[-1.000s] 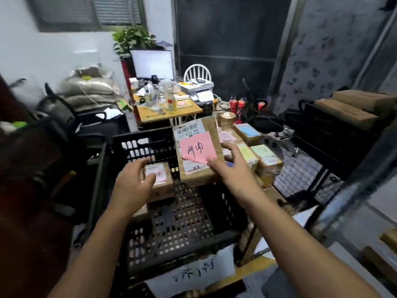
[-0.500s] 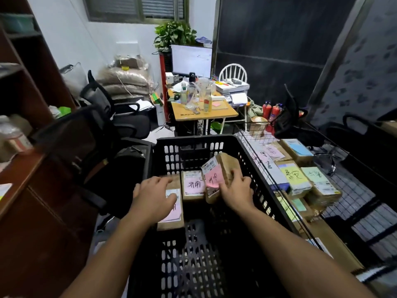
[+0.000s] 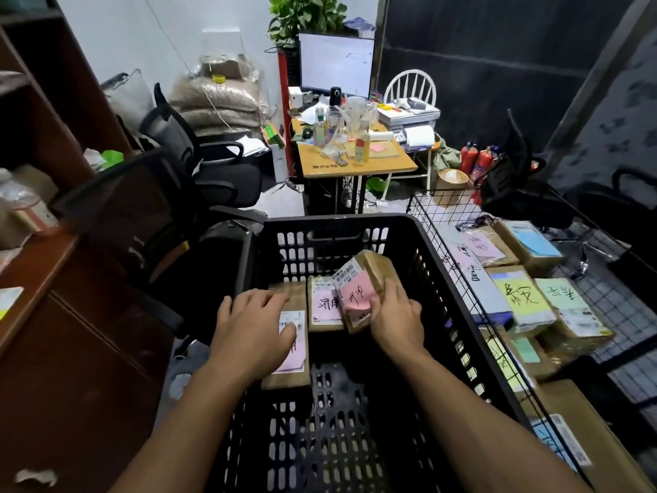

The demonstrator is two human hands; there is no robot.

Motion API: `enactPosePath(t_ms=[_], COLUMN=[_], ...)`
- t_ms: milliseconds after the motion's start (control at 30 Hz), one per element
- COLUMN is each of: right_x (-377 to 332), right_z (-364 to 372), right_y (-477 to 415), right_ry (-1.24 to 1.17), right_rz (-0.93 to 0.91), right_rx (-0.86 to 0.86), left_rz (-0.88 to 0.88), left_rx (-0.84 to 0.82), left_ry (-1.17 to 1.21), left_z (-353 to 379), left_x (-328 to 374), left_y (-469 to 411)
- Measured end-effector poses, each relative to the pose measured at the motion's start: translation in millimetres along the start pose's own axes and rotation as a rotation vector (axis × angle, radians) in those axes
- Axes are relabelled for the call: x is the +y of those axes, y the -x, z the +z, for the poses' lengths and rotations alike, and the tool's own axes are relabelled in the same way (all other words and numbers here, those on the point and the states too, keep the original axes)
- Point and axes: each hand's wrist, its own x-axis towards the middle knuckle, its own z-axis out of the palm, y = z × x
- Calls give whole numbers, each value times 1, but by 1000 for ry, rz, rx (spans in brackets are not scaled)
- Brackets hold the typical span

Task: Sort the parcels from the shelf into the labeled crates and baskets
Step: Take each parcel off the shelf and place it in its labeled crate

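Head view: the right grip curls round a tilted parcel with a pink note, holding it on edge inside the black crate, against the middle parcel just left of it. The left grip rests with relaxed fingers on a flat parcel. Three parcels are in this crate, the last not yet released. How many remain is not shown. Right of the right grip, beyond the crate wall, a wire basket holds more labelled parcels.

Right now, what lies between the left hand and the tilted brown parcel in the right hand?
In the head view, a flat brown cardboard parcel with a pale pink label lies beside the tilted brown parcel.
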Motion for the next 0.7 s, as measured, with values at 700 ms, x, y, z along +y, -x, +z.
enactPosePath(t_ms=[700], right_x=[-11], right_z=[3], right_y=[-26], right_ry=[361], right_rz=[-322], right_rx=[29], left_rz=[-3], left_rx=[15], left_ry=[-31], left_z=[3], left_x=[-3], left_y=[4])
